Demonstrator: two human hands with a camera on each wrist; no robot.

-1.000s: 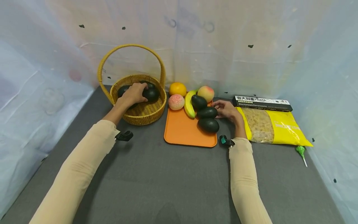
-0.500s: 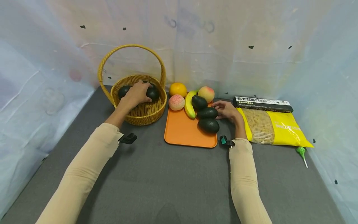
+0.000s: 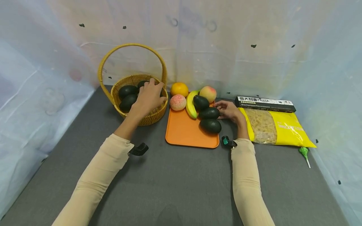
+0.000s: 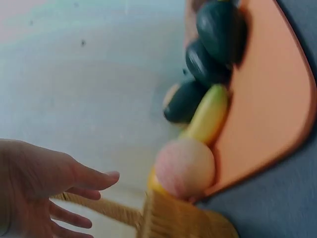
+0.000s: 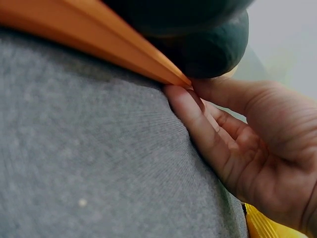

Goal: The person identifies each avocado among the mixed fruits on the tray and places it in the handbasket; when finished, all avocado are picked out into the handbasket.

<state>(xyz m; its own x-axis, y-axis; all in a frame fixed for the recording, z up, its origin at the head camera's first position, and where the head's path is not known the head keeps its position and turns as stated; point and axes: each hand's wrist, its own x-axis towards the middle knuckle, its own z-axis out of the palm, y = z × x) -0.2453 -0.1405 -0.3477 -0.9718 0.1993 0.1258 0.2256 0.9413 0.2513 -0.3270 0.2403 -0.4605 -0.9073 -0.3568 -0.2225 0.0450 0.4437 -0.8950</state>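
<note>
My left hand (image 3: pixel 150 96) is over the right side of the wicker basket (image 3: pixel 154 119). In the left wrist view its fingers are spread loosely and hold nothing. Two dark green avocados (image 3: pixel 128 91) show at the basket's left, and another (image 3: pixel 142 84) peeks out behind the hand, which hides the rest. My right hand (image 3: pixel 228 111) pinches the right edge of the orange tray (image 3: pixel 183 135), thumb above and index finger below in the right wrist view. Along the tray's right side lie three avocados (image 3: pixel 210 126), beside a banana (image 3: pixel 191 106).
A pink peach (image 3: pixel 178 102), an orange (image 3: pixel 179 89) and a second peach (image 3: pixel 208 94) sit toward the tray's back. On the right are a black pasta box (image 3: pixel 264 104), a yellow pasta bag (image 3: pixel 291 128) and a green lollipop (image 3: pixel 304 152). A tall handle (image 3: pixel 133 45) arches over the basket.
My left hand has shifted right within the basket, uncovering an avocado at the left and now covering the one at the right. The right hand stays at the tray's edge.
</note>
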